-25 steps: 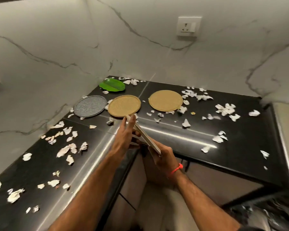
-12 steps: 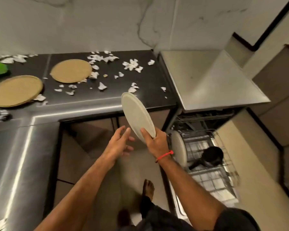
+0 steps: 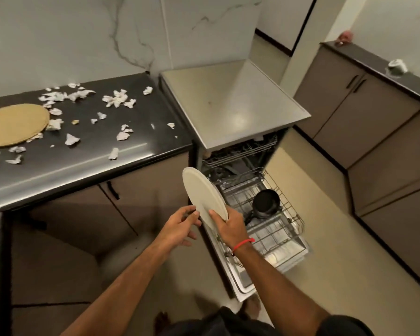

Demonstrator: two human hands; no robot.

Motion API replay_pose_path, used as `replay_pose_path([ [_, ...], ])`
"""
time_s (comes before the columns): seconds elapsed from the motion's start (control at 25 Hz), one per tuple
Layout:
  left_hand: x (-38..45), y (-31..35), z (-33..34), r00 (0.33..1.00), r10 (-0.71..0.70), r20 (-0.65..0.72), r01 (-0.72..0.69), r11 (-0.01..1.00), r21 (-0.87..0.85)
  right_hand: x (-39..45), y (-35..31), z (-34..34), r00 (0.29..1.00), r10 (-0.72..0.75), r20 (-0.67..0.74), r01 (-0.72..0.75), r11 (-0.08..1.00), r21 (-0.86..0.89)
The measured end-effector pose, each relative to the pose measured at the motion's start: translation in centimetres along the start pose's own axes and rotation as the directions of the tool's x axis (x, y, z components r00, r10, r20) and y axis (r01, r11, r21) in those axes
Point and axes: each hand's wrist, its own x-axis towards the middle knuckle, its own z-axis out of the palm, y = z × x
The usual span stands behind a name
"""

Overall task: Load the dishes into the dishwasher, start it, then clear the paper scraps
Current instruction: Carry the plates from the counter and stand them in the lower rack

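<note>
- Cream-white plate (image 3: 204, 192), round, held on edge and tilted, above the near-left corner of the pulled-out lower rack (image 3: 274, 214) of the dishwasher (image 3: 230, 105).
- Right hand (image 3: 228, 225) grips the plate at its lower rim, fingers curled round the edge, thumb on the face turned toward the camera. Red band (image 3: 243, 243) on that wrist.
- Left hand (image 3: 180, 226) just beside the plate, fingers loosely spread, fingertips at or touching the lower rim; holds nothing that I can make out.
- Dishwasher door is down, lower rack drawn out over it. Small black pan (image 3: 266, 202) sits in the rack, handle pointing toward the person. Upper rack partly visible under the grey top, contents too dark to tell.
- Black countertop (image 3: 141, 144) left of the dishwasher carries many white paper scraps (image 3: 117, 100), scattered from the wall to near the front edge.
- Tan round plate (image 3: 15, 123) lies flat at the left end of the counter, scraps touching its right rim.
- Brown cabinets (image 3: 364, 112) across the floor on the right; small white object (image 3: 397, 66) on their dark top, blurred.
</note>
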Motion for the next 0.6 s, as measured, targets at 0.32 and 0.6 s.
replay_pose_path([
  [0.32, 4.0, 4.0, 13.5, 0.998, 0.018, 0.068, -0.023, 0.997, 0.070, 2.5, 8.7, -10.6, 0.999, -0.004, 0.052, 0.006, 1.000, -0.030],
  [0.6, 9.2, 7.6, 20.7, 0.996, -0.056, 0.066, 0.055, 0.998, 0.021, 7.1, 12.7, -13.6, 0.983, -0.118, 0.138, 0.143, 0.972, -0.189],
])
